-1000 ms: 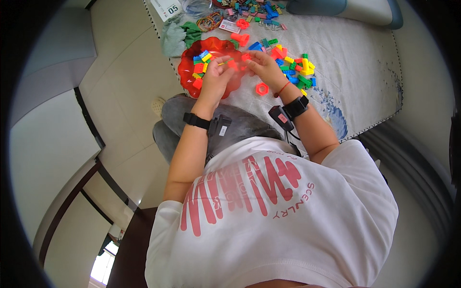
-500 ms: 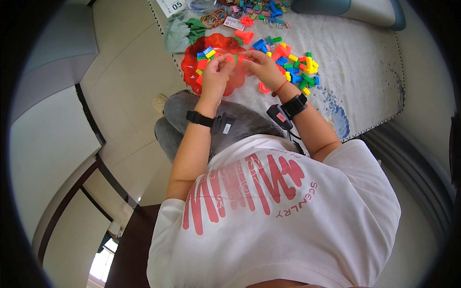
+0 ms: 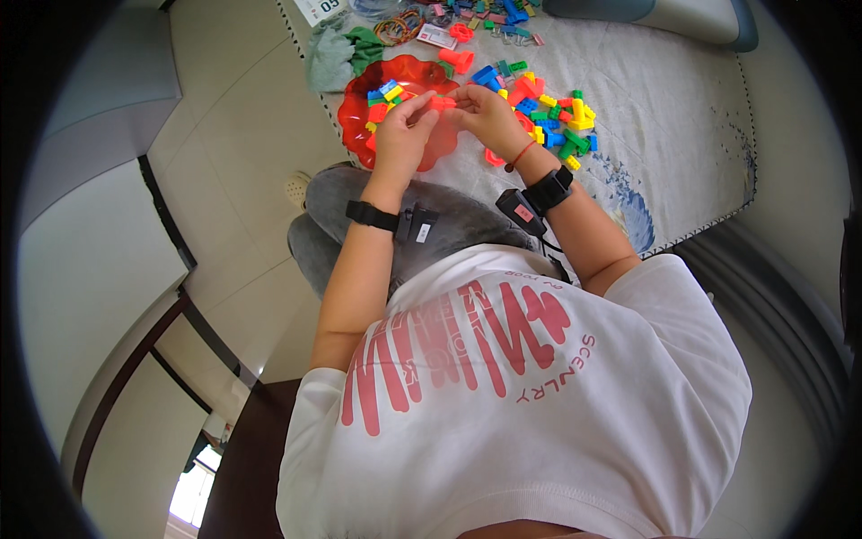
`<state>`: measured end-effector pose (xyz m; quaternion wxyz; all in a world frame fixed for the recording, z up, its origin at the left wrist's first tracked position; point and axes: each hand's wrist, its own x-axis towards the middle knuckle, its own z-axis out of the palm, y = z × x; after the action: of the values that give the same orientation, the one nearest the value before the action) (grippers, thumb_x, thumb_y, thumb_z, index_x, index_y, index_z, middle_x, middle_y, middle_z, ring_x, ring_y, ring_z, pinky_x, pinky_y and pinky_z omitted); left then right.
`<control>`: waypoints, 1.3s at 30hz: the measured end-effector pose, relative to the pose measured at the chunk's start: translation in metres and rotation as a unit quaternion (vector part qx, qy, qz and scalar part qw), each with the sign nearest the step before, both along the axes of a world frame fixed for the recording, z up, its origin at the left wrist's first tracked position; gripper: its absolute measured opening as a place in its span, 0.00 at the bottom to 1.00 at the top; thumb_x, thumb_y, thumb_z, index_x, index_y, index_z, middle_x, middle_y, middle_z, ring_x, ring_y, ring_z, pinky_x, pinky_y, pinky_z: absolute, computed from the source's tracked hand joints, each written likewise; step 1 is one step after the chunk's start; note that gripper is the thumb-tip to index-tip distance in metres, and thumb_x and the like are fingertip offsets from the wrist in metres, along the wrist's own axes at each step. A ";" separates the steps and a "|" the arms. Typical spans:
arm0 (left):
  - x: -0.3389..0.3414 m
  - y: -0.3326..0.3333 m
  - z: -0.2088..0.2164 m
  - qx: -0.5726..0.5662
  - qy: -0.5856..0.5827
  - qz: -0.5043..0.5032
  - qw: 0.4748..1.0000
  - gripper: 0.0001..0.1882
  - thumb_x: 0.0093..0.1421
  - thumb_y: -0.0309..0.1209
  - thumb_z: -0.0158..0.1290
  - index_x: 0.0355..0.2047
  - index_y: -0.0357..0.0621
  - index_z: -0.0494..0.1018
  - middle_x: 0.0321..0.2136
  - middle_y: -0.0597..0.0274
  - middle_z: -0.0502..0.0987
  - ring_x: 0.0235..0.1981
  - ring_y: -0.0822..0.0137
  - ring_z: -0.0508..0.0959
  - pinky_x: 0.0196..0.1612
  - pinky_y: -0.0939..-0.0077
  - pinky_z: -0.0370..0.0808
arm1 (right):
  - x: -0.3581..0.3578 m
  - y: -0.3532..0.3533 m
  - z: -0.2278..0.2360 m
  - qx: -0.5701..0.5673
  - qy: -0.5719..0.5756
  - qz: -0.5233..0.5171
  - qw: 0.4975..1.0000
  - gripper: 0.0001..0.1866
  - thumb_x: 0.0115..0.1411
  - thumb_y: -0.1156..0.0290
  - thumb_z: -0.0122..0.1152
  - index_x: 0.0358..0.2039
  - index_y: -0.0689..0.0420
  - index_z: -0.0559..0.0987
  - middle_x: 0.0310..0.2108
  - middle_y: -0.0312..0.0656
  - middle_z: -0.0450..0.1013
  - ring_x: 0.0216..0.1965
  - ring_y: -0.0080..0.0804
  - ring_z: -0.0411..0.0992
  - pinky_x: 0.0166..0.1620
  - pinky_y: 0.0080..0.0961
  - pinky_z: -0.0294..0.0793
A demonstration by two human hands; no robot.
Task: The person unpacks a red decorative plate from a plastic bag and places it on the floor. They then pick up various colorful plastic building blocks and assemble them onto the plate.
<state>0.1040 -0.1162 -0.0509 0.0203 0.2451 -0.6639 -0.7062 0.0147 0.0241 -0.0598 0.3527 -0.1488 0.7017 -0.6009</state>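
Note:
Above the right side of a red scalloped dish (image 3: 359,83), my left hand (image 3: 404,135) and my right hand (image 3: 489,119) meet with bent fingers. Between their fingertips is a small red building brick (image 3: 440,103), pinched from both sides; my fingers cover part of it. Inside the dish, to the left of my hands, lie several building bricks (image 3: 388,92) in blue, white, yellow and red. A mixed pile of plastic bricks and bolt-shaped pieces (image 3: 549,126) spreads beside my right hand.
The cloth-covered table (image 3: 682,117) runs off to the right. Beyond the dish lie a green cloth (image 3: 337,61), rubber bands (image 3: 400,29), a small white box (image 3: 437,36), a red bolt-shaped piece (image 3: 457,61) and several binder clips (image 3: 516,34). A grey-blue object (image 3: 664,18) stands at the far edge.
My hands have shifted slightly and stay together over the dish. The green that showed between my fingertips is no longer visible; red shows there now. The dish appears slightly higher in the picture.

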 end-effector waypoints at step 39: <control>0.013 -0.015 -0.024 -0.183 0.004 0.010 0.983 0.16 0.53 0.27 0.54 0.42 0.35 0.73 0.40 0.54 0.75 0.41 0.64 0.75 0.44 0.74 0.72 | -0.097 0.053 -0.074 0.470 0.327 -0.049 0.818 0.15 0.50 0.66 0.59 0.40 0.50 0.78 0.38 0.50 0.74 0.41 0.46 0.72 0.46 0.38 0.71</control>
<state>0.1167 -0.1315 -0.0747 0.0745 0.2405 -0.7795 -0.5736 -0.0821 0.0767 -0.1342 0.0996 -0.1183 0.9794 -0.1301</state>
